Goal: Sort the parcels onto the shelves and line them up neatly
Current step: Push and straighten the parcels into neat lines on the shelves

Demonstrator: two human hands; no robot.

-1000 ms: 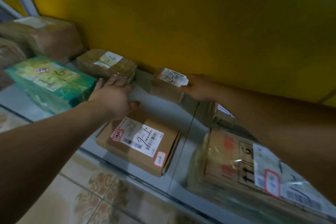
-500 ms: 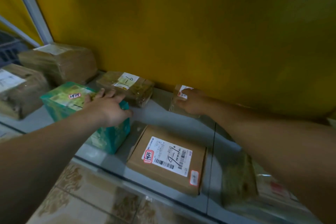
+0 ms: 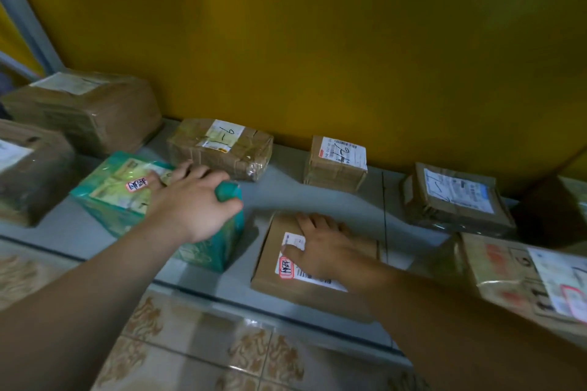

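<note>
Grip of left hand (image 3: 193, 200) on green box (image 3: 117, 200) (thumb round its corner); right hand (image 3: 320, 247) flat on brown box (image 3: 286, 294) beside it

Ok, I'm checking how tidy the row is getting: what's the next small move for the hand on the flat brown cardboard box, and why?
Probably the right hand, lying flat on the flat brown cardboard box, should slide it left against the teal plastic-wrapped box gripped by the left hand: a strip of bare grey shelf separates these two front parcels.
</note>
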